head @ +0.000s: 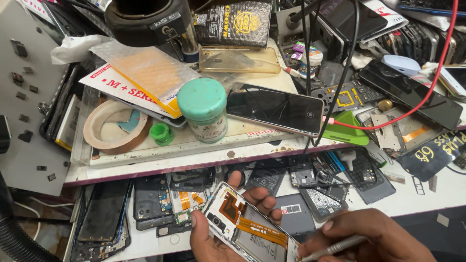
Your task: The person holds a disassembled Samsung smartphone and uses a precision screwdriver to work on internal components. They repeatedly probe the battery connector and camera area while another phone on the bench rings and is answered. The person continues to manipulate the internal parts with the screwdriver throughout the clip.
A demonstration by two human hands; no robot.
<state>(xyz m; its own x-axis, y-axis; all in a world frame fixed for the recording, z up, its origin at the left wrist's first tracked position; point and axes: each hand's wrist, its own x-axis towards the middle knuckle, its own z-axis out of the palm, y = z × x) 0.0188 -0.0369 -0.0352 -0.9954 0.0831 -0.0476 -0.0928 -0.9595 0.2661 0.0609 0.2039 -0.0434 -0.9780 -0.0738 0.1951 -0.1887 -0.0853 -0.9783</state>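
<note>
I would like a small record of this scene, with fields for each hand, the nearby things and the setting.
setting: cluttered phone repair bench with a raised shelf
left hand: holds an opened phone, back cover off, orange flex cables showing
right hand: holds a thin metal tool, tip at the opened phone's lower end
on shelf: green-lidded jar, cracked smartphone, tape roll, clear phone case
below shelf: loose phone parts

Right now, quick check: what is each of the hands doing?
Left hand: closed around the opened phone, holding it from beneath.
Right hand: closed on a thin metal tool, tip at the phone's lower end.
</note>
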